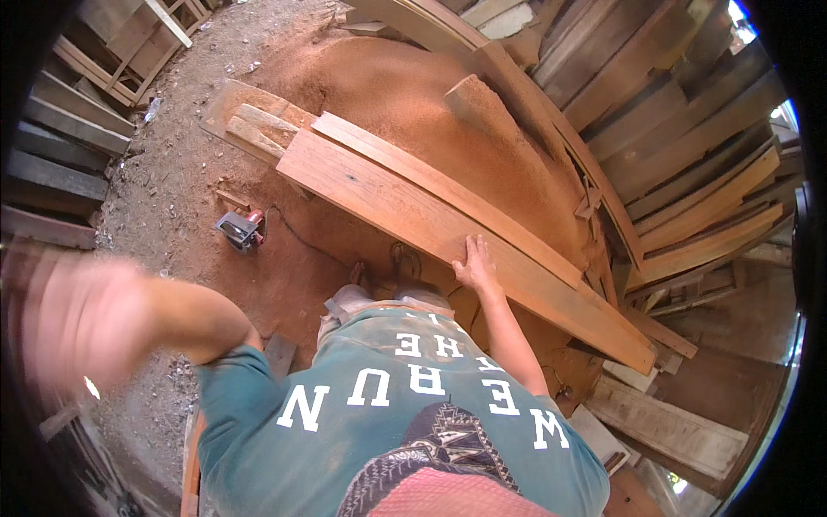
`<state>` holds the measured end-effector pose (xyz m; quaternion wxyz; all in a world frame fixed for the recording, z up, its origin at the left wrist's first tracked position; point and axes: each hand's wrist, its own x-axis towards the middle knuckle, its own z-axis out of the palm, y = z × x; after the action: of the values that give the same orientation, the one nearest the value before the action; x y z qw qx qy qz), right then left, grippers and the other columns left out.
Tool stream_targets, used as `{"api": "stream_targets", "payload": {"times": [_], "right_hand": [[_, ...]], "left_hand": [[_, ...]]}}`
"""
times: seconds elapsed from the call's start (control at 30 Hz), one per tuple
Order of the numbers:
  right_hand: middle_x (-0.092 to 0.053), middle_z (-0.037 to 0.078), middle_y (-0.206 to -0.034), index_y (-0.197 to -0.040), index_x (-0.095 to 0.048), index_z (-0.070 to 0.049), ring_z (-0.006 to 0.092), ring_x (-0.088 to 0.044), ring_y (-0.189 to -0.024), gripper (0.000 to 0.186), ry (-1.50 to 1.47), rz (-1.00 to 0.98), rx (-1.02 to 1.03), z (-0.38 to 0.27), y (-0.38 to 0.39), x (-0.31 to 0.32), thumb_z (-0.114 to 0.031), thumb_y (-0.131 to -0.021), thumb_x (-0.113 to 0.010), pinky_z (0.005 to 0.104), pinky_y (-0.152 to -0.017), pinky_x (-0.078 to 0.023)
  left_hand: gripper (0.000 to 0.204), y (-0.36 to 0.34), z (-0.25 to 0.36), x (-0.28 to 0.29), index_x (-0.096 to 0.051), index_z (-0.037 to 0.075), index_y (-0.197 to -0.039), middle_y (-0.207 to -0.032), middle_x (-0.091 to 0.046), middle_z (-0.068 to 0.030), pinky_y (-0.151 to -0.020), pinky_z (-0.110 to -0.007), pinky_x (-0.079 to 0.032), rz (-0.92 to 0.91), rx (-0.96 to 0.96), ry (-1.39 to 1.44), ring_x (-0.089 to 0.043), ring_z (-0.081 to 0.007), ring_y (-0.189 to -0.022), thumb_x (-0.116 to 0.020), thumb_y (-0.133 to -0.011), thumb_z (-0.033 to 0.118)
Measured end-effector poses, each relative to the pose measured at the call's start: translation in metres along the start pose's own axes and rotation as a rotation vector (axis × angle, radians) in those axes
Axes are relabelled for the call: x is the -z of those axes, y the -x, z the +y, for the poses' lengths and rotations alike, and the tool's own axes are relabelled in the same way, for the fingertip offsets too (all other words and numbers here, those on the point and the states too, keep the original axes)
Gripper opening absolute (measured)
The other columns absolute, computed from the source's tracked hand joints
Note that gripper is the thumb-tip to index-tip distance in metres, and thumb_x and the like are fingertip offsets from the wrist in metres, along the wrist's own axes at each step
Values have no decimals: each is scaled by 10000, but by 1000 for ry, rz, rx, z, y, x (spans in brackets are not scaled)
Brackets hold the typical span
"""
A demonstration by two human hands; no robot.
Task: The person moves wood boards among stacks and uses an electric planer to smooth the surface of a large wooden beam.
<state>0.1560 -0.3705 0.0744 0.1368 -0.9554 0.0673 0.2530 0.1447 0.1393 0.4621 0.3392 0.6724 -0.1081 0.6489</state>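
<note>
A long reddish-brown wooden plank (379, 196) lies crosswise in front of me, running from upper left to lower right. My right hand (475, 264) rests on its near edge, palm down and fingers stretched out. Just behind that plank lies a narrower board (431, 179), roughly parallel to it. My left hand (82, 314) is raised at the far left, close to the camera and smeared by motion, so its fingers cannot be made out. Nearest to it on the ground sits a power saw (241, 231) with a red and grey body and a dark cord.
A large heap of sawdust (379, 90) lies beyond the planks. Stacked boards (663, 112) lean along the right side, and more timber (65, 164) is piled at the left. Gravelly ground (168, 185) spreads between. The saw's cord (301, 241) trails toward my feet.
</note>
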Motion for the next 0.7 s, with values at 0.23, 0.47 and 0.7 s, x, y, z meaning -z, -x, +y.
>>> {"api": "stream_targets", "payload": {"times": [0.23,0.47,0.7], "right_hand": [[-456,261,-1590,-1521,-491,-15,457,-400,-1485,700,-146,340,45,66,20,-6,-255,-909,-730,544,-1232,-347],[-566,252,-1482,-1439,-571,-13,439,-498,-1404,611,-242,345,-102,136,-43,48,-283,-910,-713,521,-1192,-392],[-440,172,-1631,-1588,-421,-122,377,-393,-1516,814,-34,74,-72,143,-150,54,-413,-897,-738,645,-1219,-327]], "left_hand": [[581,312,-128,-12,-592,-6,-1437,-1405,-640,-275,-1116,-457,-480,-1793,1031,-569,-609,-401,-1332,-720,-955,293],[619,435,-116,64,-591,-1,-1447,-1324,-699,-258,-1065,-431,-517,-1674,1338,-473,-672,-358,-1256,-748,-935,311],[496,455,-96,60,-638,-34,-1363,-1281,-718,-221,-1047,-410,-522,-1399,1425,-486,-678,-329,-1210,-724,-946,222]]}}
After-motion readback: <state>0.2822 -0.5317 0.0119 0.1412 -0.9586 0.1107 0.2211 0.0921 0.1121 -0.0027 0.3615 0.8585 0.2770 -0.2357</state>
